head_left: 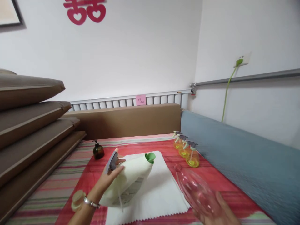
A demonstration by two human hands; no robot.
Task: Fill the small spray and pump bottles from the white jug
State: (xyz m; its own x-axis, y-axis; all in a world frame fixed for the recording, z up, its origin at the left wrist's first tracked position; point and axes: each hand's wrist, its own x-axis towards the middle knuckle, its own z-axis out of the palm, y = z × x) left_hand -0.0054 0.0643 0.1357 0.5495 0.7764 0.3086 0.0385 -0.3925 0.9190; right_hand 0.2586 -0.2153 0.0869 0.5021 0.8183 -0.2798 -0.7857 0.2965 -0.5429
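Note:
My left hand [111, 176], with a bracelet at the wrist, is closed on a white detergent bottle [134, 170] and also holds a grey spray trigger head [112, 162]. The bottle leans right, its green spout [150, 157] pointing up and to the right. A thin pale tube hangs in front of its label. In my right hand [217, 212] is a clear spray bottle body [197, 189], its neck tilted toward the upper left. Part of that grip is hidden by the frame's lower edge. Under the detergent bottle lies a white cloth [164, 193].
Three spray bottles [192, 157] with yellow liquid stand in a row at right. A dark pump bottle [98, 151] sits at back left. A pale round cap [78, 200] lies beside my left forearm. Stacked cushions [30, 122] rise at left; a blue padded edge [234, 147] borders the right.

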